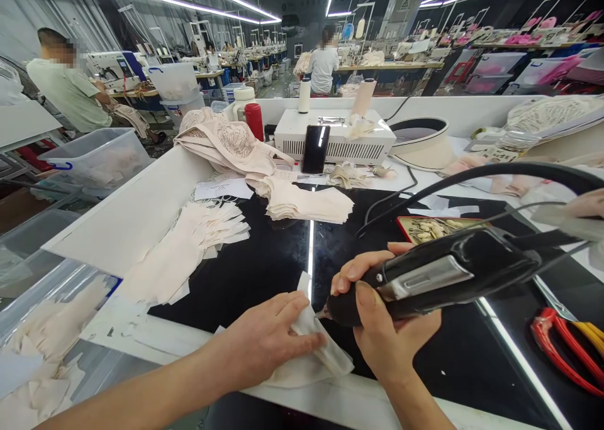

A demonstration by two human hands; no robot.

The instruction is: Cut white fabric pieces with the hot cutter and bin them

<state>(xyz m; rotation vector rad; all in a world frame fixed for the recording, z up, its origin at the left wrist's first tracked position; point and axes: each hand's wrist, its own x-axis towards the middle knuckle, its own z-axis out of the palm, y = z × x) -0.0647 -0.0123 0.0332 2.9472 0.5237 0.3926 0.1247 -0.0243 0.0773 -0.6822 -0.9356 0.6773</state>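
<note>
My right fingers (353, 270) hold a black cylindrical tool (438, 280), its tip (323, 314) perhaps touching cream cloth (333, 354) under my left fingers (293, 307).

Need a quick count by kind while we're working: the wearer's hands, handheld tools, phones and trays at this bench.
Hands (left hand, right hand): 2
Black handheld tool: 1
Phone: 1
Red-rimmed tray: 1
Total: 5
</note>
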